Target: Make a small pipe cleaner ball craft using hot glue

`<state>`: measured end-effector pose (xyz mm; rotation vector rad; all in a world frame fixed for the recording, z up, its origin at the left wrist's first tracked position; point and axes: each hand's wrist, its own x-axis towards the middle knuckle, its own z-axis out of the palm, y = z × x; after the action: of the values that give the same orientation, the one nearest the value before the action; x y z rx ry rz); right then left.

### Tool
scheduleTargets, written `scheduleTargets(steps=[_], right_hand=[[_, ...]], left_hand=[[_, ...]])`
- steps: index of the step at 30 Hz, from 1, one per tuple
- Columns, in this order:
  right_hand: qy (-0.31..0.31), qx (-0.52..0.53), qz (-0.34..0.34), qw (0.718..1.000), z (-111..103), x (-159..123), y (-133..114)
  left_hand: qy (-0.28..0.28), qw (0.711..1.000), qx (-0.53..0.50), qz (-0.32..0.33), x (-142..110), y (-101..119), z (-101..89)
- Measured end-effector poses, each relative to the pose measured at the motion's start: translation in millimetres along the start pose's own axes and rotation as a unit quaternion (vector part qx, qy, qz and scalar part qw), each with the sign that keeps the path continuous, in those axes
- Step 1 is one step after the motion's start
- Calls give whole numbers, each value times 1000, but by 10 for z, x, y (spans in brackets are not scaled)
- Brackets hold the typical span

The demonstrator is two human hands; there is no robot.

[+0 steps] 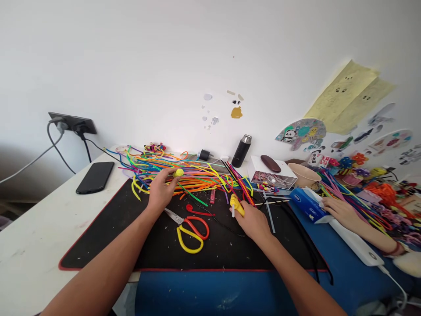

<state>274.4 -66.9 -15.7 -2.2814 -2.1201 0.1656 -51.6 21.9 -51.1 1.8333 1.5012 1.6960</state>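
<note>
My left hand (160,189) pinches a small yellow fuzzy coil (178,173), which looks like a rolled pipe cleaner, above the near side of the pipe cleaner pile (200,181). In my right hand (255,220) is a yellow hot glue gun (237,204), with a whitish glue stick (233,211) showing at one end. Between my hands, a red curled pipe cleaner (197,211) lies on the black mat (226,252). Nearer to me rest scissors (190,233) with one red and one yellow handle. A small pink-red packet (212,196) lies by the pile.
A phone (95,177) lies at the left. Along the back stand a black thermos (241,151) and a white drawer box (271,173) carrying a dark case (270,163). At the right, another person's hand (342,214) is beside a blue tissue pack (309,204) and white power strip (355,243).
</note>
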Motion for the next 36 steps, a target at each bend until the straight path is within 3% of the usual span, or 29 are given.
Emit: scheduleTargets(steps=[5,10,16,26,30,36], right_hand=[[-34,-4,-34,999,-181,-4,27],[1,20,-47,999,-394,-78,37],[23,99,-124,987,-506,-104,-307],[-33,0,-266,963,-257,88,-1260],[-49,-43,-288,955,-164,134,-1416],[-57,-60,-273,958,-81,191,-1438]], left_hand=[[2,1000,-7,7,-2,25,4],[6,1000,-9,18,-8,39,6],[5,999,-14,29,-15,52,13],[-8,999,-16,37,-33,83,13],[-10,999,-23,45,-30,80,13],[-10,998,-37,43,-40,41,45]])
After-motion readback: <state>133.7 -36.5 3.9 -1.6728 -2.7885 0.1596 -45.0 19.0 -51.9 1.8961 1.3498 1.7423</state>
